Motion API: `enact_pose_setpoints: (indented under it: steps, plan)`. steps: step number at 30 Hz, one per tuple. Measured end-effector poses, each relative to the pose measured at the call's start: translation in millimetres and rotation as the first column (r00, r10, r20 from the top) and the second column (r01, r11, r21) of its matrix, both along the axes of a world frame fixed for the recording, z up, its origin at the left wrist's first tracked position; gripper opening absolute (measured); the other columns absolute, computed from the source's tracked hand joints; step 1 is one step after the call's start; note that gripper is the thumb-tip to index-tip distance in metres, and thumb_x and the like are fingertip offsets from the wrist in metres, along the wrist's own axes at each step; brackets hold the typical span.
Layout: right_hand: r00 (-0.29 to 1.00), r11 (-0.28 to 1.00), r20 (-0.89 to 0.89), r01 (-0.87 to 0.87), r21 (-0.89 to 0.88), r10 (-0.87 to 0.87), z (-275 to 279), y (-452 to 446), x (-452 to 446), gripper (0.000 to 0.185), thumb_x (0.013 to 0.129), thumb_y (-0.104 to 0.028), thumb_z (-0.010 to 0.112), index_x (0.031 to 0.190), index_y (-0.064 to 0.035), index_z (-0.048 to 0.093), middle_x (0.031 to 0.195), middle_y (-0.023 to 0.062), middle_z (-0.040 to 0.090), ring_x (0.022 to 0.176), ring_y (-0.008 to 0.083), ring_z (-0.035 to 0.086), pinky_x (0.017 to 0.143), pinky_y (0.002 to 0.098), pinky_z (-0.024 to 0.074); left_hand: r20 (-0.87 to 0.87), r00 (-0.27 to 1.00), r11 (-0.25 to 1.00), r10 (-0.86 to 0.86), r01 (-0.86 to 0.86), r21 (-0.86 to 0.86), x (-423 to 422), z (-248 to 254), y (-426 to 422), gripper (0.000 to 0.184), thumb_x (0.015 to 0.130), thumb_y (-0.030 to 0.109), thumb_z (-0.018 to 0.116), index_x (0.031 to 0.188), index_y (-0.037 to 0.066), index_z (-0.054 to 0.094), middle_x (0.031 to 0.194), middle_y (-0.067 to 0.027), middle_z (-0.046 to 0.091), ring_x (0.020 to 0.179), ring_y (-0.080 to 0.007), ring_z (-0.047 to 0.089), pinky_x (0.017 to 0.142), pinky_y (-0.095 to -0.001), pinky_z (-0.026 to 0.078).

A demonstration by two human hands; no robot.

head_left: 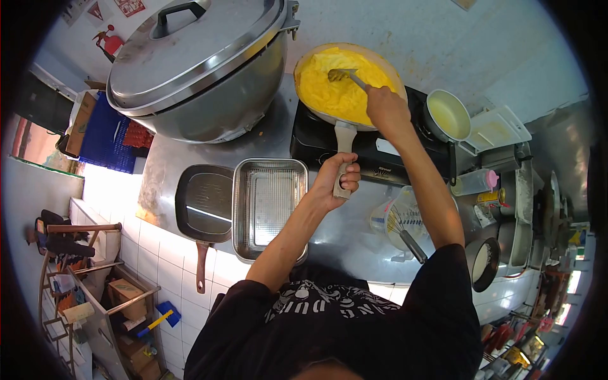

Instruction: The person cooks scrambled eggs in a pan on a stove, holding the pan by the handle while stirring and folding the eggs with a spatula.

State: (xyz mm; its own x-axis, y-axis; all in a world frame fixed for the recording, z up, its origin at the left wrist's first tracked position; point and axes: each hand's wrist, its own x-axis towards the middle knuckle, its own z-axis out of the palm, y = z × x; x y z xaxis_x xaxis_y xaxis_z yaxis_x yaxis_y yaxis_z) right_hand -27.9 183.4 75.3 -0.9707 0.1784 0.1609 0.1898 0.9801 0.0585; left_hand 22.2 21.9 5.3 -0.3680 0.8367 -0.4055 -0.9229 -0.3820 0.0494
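Observation:
A round pan full of soft yellow food, which looks like egg, sits on a black stove. My left hand is wrapped round the pan handle, which points toward me. My right hand grips the grey handle of a spatula, whose head rests in the yellow food. A small pale pot with a yellowish inside stands on the stove's right side. Below the stove on the right, a whisk leans in a clear measuring jug.
A large lidded steel pot fills the back left. Nearer me lie a square black pan and a steel tray. At right are a pink-lidded bottle, a white rack and a dark round pan.

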Motion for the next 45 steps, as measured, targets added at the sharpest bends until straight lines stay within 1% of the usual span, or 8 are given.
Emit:
enact_pose_setpoints:
  steps: [3, 7, 10, 20, 22, 25, 31, 45]
  plan:
    - [1.0, 1.0, 0.004, -0.024, 0.003, 0.024, 13.5, 22.7, -0.8, 0.019, 0.081, -0.013, 0.046, 0.087, -0.0018, 0.06, 0.085, 0.0195, 0.061, 0.077, 0.0329, 0.063, 0.066, 0.041, 0.0514, -0.013, 1.0, 1.0, -0.002, 0.002, -0.014, 0.6, 2.5, -1.5, 0.009, 0.084, 0.013, 0.051, 0.087, 0.008, 0.045, 0.058, 0.0024, 0.038, 0.041, -0.0037, 0.029, 0.033, -0.0162, 0.025]
    - [0.979, 0.997, 0.187, 0.071, 0.038, -0.077, 68.8, 46.5, 3.3, 0.023, 0.08, -0.016, 0.047, 0.093, -0.002, 0.06, 0.095, 0.0193, 0.06, 0.085, 0.035, 0.061, 0.072, 0.0421, 0.0496, -0.046, 0.999, 1.0, -0.021, 0.021, 0.005, -0.9, 1.0, -1.6, 0.008, 0.084, 0.014, 0.049, 0.086, 0.011, 0.042, 0.059, 0.0031, 0.037, 0.043, -0.004, 0.031, 0.034, -0.0165, 0.025]
    - [0.985, 0.993, 0.145, 0.077, 0.091, -0.089, 102.4, 53.2, 6.3, 0.023, 0.081, -0.016, 0.047, 0.095, -0.0017, 0.06, 0.098, 0.0201, 0.06, 0.09, 0.0348, 0.059, 0.074, 0.0428, 0.0485, -0.012, 1.0, 1.0, 0.001, -0.001, -0.008, 0.1, 1.2, -1.0, 0.009, 0.084, 0.014, 0.051, 0.087, 0.007, 0.046, 0.058, 0.0026, 0.038, 0.041, -0.0033, 0.03, 0.033, -0.0159, 0.026]
    - [0.969, 0.971, 0.241, -0.001, 0.24, -0.059, 37.2, 128.5, -87.8, 0.025, 0.083, -0.017, 0.046, 0.101, -0.0061, 0.06, 0.1, 0.0198, 0.059, 0.092, 0.0338, 0.059, 0.078, 0.0427, 0.0472, -0.01, 1.0, 0.998, -0.019, 0.019, -0.051, -1.3, 1.7, -0.9, 0.01, 0.083, 0.015, 0.052, 0.088, 0.011, 0.045, 0.058, 0.0032, 0.036, 0.041, -0.0034, 0.03, 0.033, -0.0159, 0.025]
    - [0.974, 0.987, 0.195, -0.132, 0.088, 0.113, 25.8, 124.6, -99.4, 0.028, 0.084, -0.019, 0.046, 0.107, -0.0107, 0.06, 0.1, 0.0167, 0.061, 0.091, 0.0318, 0.059, 0.078, 0.0416, 0.0473, 0.035, 0.998, 0.998, -0.052, 0.054, -0.045, -2.4, 1.0, -0.6, 0.011, 0.083, 0.016, 0.052, 0.088, 0.012, 0.043, 0.058, 0.0034, 0.035, 0.042, -0.0033, 0.03, 0.033, -0.0159, 0.025]
    - [0.964, 0.972, 0.166, -0.224, 0.072, 0.21, 25.0, 106.3, -108.6, 0.029, 0.085, -0.022, 0.045, 0.11, -0.0165, 0.06, 0.098, 0.0127, 0.063, 0.089, 0.0296, 0.059, 0.076, 0.0406, 0.0474, 0.039, 0.998, 0.997, -0.058, 0.06, -0.042, -3.1, 0.9, -1.1, 0.011, 0.083, 0.016, 0.052, 0.088, 0.013, 0.042, 0.058, 0.0033, 0.036, 0.042, -0.0032, 0.03, 0.032, -0.016, 0.025]
    - [0.848, 0.83, 0.186, -0.526, 0.186, 0.495, 43.9, 94.1, -107.0, 0.029, 0.085, -0.024, 0.049, 0.111, -0.0193, 0.059, 0.093, 0.0096, 0.064, 0.081, 0.0285, 0.061, 0.07, 0.0394, 0.048, -0.009, 0.997, 0.997, -0.072, 0.072, -0.009, -4.5, -0.9, -1.4, 0.016, 0.083, 0.016, 0.05, 0.081, 0.013, 0.034, 0.059, 0.0026, 0.037, 0.042, -0.0044, 0.029, 0.034, -0.0177, 0.025]
    - [0.758, 0.68, 0.231, -0.65, 0.339, 0.61, 95.9, 92.0, 5.5, 0.03, 0.081, -0.009, 0.05, 0.106, -0.0202, 0.061, 0.072, 0.0045, 0.055, 0.07, 0.0221, 0.057, 0.059, 0.0349, 0.0465, -0.038, 0.998, 0.998, -0.047, 0.046, -0.03, -1.3, 1.9, -1.0, 0.011, 0.083, 0.015, 0.049, 0.077, 0.011, 0.041, 0.059, 0.003, 0.037, 0.042, -0.0041, 0.03, 0.034, -0.0169, 0.025]
